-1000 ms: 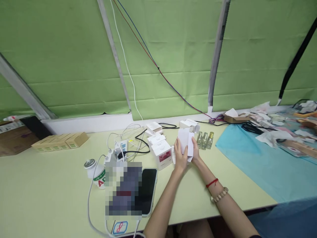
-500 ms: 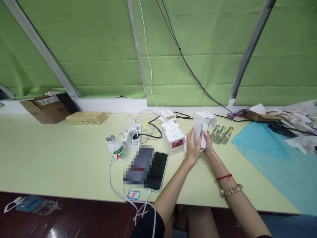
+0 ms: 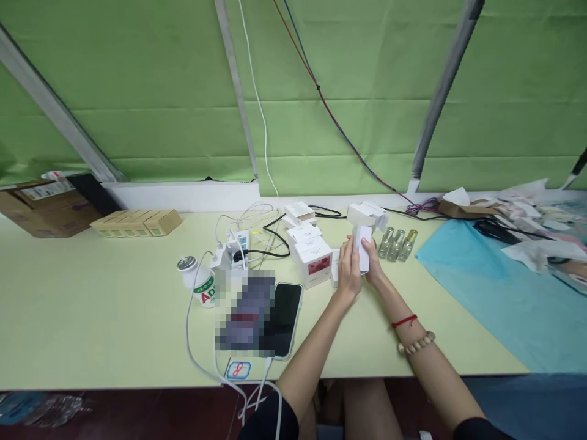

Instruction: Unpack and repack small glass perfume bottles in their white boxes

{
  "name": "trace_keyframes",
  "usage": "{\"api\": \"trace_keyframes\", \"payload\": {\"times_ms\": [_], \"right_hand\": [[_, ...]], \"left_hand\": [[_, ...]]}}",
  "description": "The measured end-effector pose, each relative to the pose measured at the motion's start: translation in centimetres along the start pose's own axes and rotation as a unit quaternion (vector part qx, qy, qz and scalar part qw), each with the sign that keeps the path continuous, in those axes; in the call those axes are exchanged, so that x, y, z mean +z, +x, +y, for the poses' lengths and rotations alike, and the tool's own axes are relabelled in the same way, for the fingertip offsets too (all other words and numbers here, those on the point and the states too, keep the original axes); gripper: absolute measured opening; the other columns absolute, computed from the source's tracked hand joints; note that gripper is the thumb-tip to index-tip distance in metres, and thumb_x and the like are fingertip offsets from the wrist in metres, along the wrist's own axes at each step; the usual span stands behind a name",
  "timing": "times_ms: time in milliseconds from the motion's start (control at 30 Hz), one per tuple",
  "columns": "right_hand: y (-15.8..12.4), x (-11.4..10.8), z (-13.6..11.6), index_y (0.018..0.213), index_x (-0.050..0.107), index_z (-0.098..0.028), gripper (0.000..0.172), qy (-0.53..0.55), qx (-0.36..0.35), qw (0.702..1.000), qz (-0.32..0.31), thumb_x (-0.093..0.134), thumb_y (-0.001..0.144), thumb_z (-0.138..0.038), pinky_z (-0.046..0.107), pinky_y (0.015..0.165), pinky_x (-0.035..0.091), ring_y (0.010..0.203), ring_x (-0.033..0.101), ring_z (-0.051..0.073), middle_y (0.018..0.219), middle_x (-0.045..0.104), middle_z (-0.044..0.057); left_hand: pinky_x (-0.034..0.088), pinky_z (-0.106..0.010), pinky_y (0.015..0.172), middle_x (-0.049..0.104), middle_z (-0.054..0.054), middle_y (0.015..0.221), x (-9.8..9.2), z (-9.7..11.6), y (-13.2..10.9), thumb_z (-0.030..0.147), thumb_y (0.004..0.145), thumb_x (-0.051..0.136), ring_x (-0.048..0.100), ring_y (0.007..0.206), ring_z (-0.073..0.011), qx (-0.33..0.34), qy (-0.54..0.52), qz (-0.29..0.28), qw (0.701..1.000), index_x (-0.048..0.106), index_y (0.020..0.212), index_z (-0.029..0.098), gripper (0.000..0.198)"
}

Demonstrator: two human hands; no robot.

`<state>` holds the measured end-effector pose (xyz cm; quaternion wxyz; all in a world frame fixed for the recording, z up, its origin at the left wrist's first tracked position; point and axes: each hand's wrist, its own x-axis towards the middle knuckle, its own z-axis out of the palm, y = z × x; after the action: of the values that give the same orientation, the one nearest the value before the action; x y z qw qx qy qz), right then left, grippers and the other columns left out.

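Note:
Both my hands hold a small white carton (image 3: pixel 362 245) upright over the pale green table (image 3: pixel 92 318). My left hand (image 3: pixel 349 269) grips its left side and my right hand (image 3: pixel 373 264) closes on its right side. Three small glass bottles (image 3: pixel 397 244) stand just to the right of it. Several white boxes, one with a red picture (image 3: pixel 313 263), sit just left of my hands. More white boxes (image 3: pixel 365 214) lie behind the carton.
A black phone (image 3: pixel 284 318), a blurred object, a power strip with cables (image 3: pixel 233 256) and a white bottle (image 3: pixel 198 286) lie at the left. Tan boxes (image 3: pixel 136 223) and a cardboard box (image 3: pixel 43 208) stand far left. A blue sheet (image 3: pixel 504 293) with clutter covers the right.
The carton, held flat and wide a second ago, now looks narrower and squared between my hands. The view has tilted down and shifted; my hands stay in the same place on the table.

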<state>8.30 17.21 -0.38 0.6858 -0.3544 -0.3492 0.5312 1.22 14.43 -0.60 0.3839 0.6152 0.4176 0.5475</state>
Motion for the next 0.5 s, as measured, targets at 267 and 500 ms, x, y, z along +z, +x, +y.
{"api": "trace_keyframes", "payload": {"times_ms": [267,500], "right_hand": [[0.17,-0.07,0.21,0.115,0.042,-0.021,0.069,0.0,-0.006,1.0,-0.012,0.071,0.058,-0.048,0.032,0.087,0.049,0.093,0.059,0.017,0.11,0.058,0.006],[0.15,-0.12,-0.42,0.107,0.051,-0.014,0.064,0.055,0.04,0.998,0.004,0.064,0.057,-0.052,0.034,0.089,0.048,0.093,0.06,0.019,0.11,0.059,0.01]], "left_hand": [[0.022,-0.031,0.118,0.032,-0.006,0.142,0.09,-0.14,-0.04,0.051,0.088,0.021,0.029,0.136,-0.0148,0.007,0.007,-0.011,1.0,0.036,0.138,0.022,0.059],[0.023,-0.032,0.118,0.031,-0.008,0.143,0.02,-0.31,-0.1,0.054,0.086,0.026,0.028,0.137,-0.0162,0.03,0.033,-0.04,0.998,0.038,0.137,0.02,0.062]]}}
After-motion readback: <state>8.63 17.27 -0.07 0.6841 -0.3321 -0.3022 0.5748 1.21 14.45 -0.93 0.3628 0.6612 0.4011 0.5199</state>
